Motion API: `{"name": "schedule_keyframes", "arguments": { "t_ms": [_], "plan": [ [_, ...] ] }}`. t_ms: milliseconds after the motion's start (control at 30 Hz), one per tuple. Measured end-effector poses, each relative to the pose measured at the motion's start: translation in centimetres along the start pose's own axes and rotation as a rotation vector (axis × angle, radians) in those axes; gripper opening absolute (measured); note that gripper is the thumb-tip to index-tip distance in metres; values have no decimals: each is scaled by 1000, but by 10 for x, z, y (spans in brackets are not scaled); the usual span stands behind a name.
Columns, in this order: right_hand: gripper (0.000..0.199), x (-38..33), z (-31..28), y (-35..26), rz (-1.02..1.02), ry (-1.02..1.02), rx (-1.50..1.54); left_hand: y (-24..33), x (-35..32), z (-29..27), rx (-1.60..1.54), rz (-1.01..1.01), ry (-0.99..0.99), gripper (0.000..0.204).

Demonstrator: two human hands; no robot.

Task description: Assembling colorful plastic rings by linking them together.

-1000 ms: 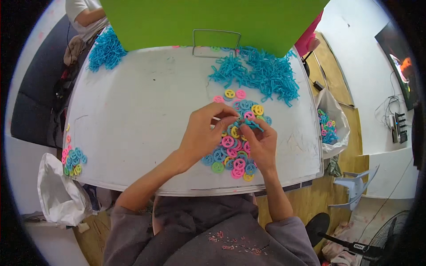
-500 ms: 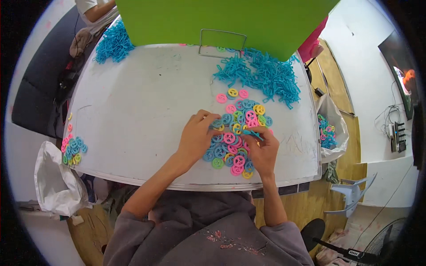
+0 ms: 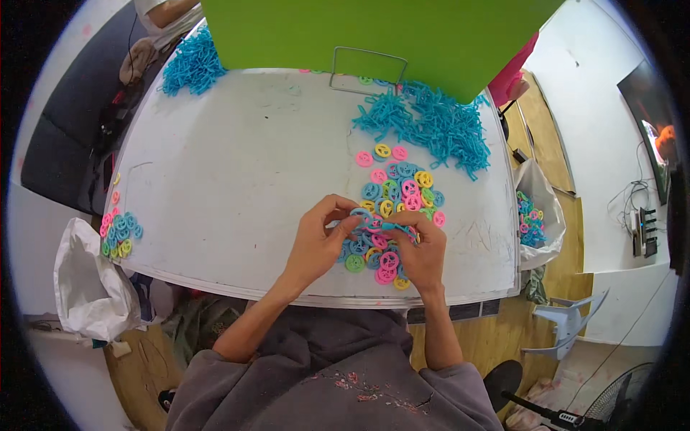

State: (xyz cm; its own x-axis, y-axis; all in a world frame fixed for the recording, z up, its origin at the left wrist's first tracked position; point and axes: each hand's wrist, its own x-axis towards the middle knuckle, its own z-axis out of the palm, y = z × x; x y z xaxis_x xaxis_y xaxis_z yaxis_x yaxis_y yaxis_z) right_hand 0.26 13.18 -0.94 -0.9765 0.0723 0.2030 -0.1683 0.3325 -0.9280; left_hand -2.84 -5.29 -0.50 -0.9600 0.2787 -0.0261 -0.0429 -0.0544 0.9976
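Observation:
Between the thumb and fingers of my left hand (image 3: 318, 235) is a small blue plastic wheel (image 3: 360, 213), raised above the table. My right hand (image 3: 424, 251) pinches a teal plastic stick piece (image 3: 392, 226), its end close to the wheel; whether they touch is unclear. Beneath and around both hands spreads a loose pile of pink, blue, yellow and green wheels (image 3: 387, 260), partly covered by my fingers. Farther back lies a large heap of teal plastic pieces (image 3: 449, 129).
A green board (image 3: 374, 36) with a wire stand (image 3: 369, 92) rises at the white table's (image 3: 230, 172) far side. More teal pieces (image 3: 192, 66) lie far left, more wheels (image 3: 121, 233) near left. White bags hang at the left (image 3: 93, 287) and right (image 3: 548, 244), the right one holding assembled pieces.
Both hands have drawn slightly nearer me and closer together. The blue wheel is now lifted off the pile in my left hand, and the teal piece has come toward it.

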Motion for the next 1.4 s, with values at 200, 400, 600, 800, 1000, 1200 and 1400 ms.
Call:
{"name": "schedule_keyframes", "arguments": {
  "t_ms": [200, 400, 600, 800, 1000, 1200, 1400],
  "plan": [
    [25, -1, 6, 2, -105, -23, -92, 1, -1, -2, -242, -97, -116, 6],
    [23, -3, 7, -6, -37, -87, -63, 2, 3, -3, -223, -128, -77, 8],
    [17, 0, 1, -6, 105, -123, -32, 3, 1, 3, 22, 3, -25, 9],
    [13, 0, 7, -9, 200, -36, 93, -7, -6, 13, 8, 107, 84, 14],
    [11, 1, 11, -18, 265, 21, 214, 7, -10, 19, -3, 218, 114, 28],
    [15, 0, 12, -23, 317, -17, 284, 12, -10, 21, 188, 318, 186, 38],
    [19, -1, 9, -17, 462, -77, 726, 5, -7, 31, 221, 460, 280, 37]
  ]
}}
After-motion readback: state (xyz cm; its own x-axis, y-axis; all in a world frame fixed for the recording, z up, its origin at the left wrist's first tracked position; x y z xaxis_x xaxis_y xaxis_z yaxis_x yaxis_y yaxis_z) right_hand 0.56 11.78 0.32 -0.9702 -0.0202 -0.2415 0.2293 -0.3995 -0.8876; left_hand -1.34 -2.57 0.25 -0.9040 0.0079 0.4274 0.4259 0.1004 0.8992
